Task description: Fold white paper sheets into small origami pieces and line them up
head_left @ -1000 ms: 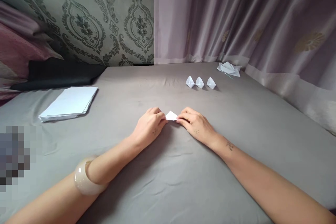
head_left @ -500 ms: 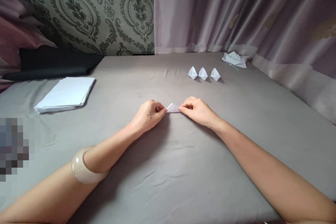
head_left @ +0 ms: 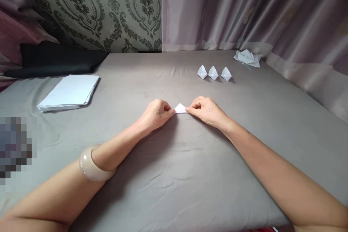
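A small folded piece of white paper (head_left: 180, 108), triangular with its point facing away from me, is stretched between my two hands just above or on the cloth; I cannot tell which. My left hand (head_left: 158, 113) pinches its left corner between thumb and fingers. The right corner is pinched the same way by my right hand (head_left: 207, 111). Beyond my right hand stand three white folded paper boats (head_left: 213, 73) in a short row. A pale bangle (head_left: 94, 165) circles my left forearm.
A stack of white paper sheets (head_left: 69, 90) lies at the left, in front of a dark folded cloth (head_left: 59, 59). More loose white paper (head_left: 248, 57) rests at the back right near the curtain (head_left: 214, 11). Grey cloth (head_left: 174, 188) covers the table.
The view has tilted slightly, so everything sits a little higher and further right. The folded paper now lies flatter between my hands, its front edge straight. Both hands keep their pinch.
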The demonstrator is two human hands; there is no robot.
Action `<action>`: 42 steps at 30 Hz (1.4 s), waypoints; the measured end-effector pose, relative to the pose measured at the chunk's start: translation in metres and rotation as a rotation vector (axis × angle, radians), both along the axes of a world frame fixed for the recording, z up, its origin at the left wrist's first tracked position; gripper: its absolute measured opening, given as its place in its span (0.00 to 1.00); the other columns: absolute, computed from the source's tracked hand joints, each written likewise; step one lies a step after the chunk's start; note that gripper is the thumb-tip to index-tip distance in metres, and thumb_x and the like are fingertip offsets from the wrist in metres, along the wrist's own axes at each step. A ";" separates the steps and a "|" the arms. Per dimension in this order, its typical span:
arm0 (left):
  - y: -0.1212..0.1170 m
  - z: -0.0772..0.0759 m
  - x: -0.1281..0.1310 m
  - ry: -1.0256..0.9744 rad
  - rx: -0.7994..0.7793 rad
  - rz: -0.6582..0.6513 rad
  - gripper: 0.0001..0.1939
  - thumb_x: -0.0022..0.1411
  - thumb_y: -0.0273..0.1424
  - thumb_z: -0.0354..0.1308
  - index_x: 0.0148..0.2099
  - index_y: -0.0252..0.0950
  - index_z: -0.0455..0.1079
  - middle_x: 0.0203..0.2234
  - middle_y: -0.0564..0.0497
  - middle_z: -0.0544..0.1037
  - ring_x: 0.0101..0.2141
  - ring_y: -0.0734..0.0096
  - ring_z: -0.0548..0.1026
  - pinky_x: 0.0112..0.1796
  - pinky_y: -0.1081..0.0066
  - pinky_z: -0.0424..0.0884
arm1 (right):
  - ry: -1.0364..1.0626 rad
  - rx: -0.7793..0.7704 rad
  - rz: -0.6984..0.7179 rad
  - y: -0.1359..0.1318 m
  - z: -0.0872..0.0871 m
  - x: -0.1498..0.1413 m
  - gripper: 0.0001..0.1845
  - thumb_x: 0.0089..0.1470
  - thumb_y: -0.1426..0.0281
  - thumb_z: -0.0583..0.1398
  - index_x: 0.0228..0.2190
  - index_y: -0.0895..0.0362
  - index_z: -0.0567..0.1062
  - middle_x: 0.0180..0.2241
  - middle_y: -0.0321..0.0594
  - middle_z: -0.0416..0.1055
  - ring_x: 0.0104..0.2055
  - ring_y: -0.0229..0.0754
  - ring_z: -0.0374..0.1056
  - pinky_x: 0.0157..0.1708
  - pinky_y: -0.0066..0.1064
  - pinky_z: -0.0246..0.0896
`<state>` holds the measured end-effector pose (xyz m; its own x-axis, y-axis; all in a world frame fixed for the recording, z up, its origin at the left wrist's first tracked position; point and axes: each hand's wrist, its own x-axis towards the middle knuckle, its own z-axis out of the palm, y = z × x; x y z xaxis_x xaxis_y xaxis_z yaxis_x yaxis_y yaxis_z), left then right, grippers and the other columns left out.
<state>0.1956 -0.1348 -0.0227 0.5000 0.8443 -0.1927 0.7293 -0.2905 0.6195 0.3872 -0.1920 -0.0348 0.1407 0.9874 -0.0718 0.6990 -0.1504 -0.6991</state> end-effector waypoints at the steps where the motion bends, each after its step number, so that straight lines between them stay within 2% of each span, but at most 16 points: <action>1: 0.000 0.000 0.000 0.009 -0.004 0.004 0.14 0.56 0.39 0.53 0.29 0.35 0.74 0.19 0.52 0.71 0.21 0.73 0.65 0.22 0.73 0.56 | -0.012 -0.001 0.001 0.000 0.000 0.000 0.17 0.48 0.60 0.61 0.16 0.57 0.70 0.35 0.38 0.70 0.30 0.37 0.65 0.31 0.30 0.57; 12: 0.004 -0.005 0.001 0.071 0.040 -0.063 0.14 0.58 0.39 0.52 0.28 0.36 0.72 0.19 0.52 0.70 0.21 0.72 0.64 0.23 0.71 0.55 | -0.056 0.018 -0.004 0.001 -0.002 0.000 0.17 0.48 0.59 0.61 0.16 0.57 0.72 0.32 0.39 0.71 0.28 0.37 0.64 0.28 0.30 0.56; 15: 0.003 -0.010 -0.001 0.065 0.154 -0.097 0.12 0.60 0.36 0.52 0.30 0.35 0.70 0.26 0.48 0.72 0.28 0.67 0.68 0.27 0.70 0.61 | -0.063 0.008 -0.013 0.002 -0.003 0.001 0.17 0.47 0.58 0.62 0.17 0.57 0.72 0.30 0.39 0.70 0.28 0.37 0.64 0.27 0.29 0.55; 17: 0.000 -0.013 -0.002 0.009 0.295 -0.153 0.09 0.61 0.32 0.51 0.39 0.34 0.70 0.35 0.45 0.72 0.36 0.63 0.69 0.34 0.68 0.65 | -0.058 0.005 -0.007 0.003 -0.002 0.002 0.17 0.46 0.58 0.62 0.17 0.57 0.72 0.28 0.38 0.70 0.28 0.37 0.64 0.26 0.29 0.54; 20: -0.003 -0.016 -0.003 -0.051 0.459 -0.346 0.17 0.64 0.25 0.44 0.52 0.37 0.66 0.43 0.44 0.70 0.43 0.62 0.66 0.42 0.65 0.66 | -0.036 0.005 0.010 0.003 -0.001 0.006 0.17 0.46 0.58 0.62 0.17 0.58 0.71 0.30 0.38 0.71 0.26 0.35 0.63 0.25 0.28 0.54; 23: -0.004 -0.016 -0.004 -0.005 0.489 -0.512 0.21 0.66 0.22 0.38 0.53 0.39 0.67 0.42 0.46 0.70 0.40 0.65 0.66 0.40 0.67 0.66 | 0.076 0.001 0.018 -0.001 -0.002 0.012 0.14 0.46 0.59 0.62 0.20 0.58 0.74 0.33 0.39 0.73 0.27 0.36 0.65 0.26 0.28 0.57; 25: -0.004 -0.016 -0.004 0.019 0.509 -0.535 0.22 0.66 0.22 0.38 0.52 0.39 0.69 0.41 0.47 0.71 0.38 0.66 0.66 0.38 0.69 0.66 | 0.179 0.028 -0.022 -0.007 -0.005 0.013 0.12 0.49 0.61 0.60 0.28 0.57 0.77 0.32 0.38 0.74 0.29 0.37 0.67 0.28 0.28 0.60; 27: -0.003 -0.017 -0.005 0.026 0.535 -0.537 0.22 0.66 0.22 0.38 0.52 0.39 0.70 0.40 0.47 0.71 0.38 0.66 0.66 0.37 0.70 0.66 | 0.196 0.133 -0.072 -0.014 -0.007 0.011 0.12 0.53 0.65 0.57 0.36 0.56 0.77 0.32 0.38 0.76 0.31 0.38 0.69 0.32 0.30 0.63; 29: -0.002 -0.017 -0.005 0.028 0.553 -0.541 0.23 0.66 0.22 0.38 0.52 0.40 0.70 0.40 0.47 0.71 0.38 0.67 0.66 0.36 0.71 0.65 | 0.101 0.288 -0.046 -0.021 -0.008 0.004 0.11 0.55 0.70 0.56 0.37 0.54 0.77 0.38 0.38 0.76 0.35 0.38 0.71 0.39 0.31 0.63; 32: -0.003 -0.018 -0.005 0.039 0.558 -0.531 0.22 0.66 0.22 0.39 0.51 0.41 0.71 0.40 0.47 0.71 0.38 0.67 0.66 0.36 0.71 0.65 | -0.083 0.399 0.060 -0.029 -0.007 -0.006 0.14 0.56 0.76 0.53 0.37 0.54 0.77 0.39 0.37 0.76 0.39 0.40 0.70 0.41 0.32 0.63; 42: -0.006 -0.017 -0.004 0.094 0.607 -0.538 0.22 0.69 0.24 0.39 0.56 0.42 0.68 0.38 0.47 0.69 0.36 0.68 0.66 0.37 0.71 0.66 | -0.281 0.458 0.161 -0.038 -0.012 -0.008 0.16 0.57 0.81 0.52 0.41 0.56 0.75 0.37 0.39 0.76 0.41 0.41 0.68 0.39 0.31 0.63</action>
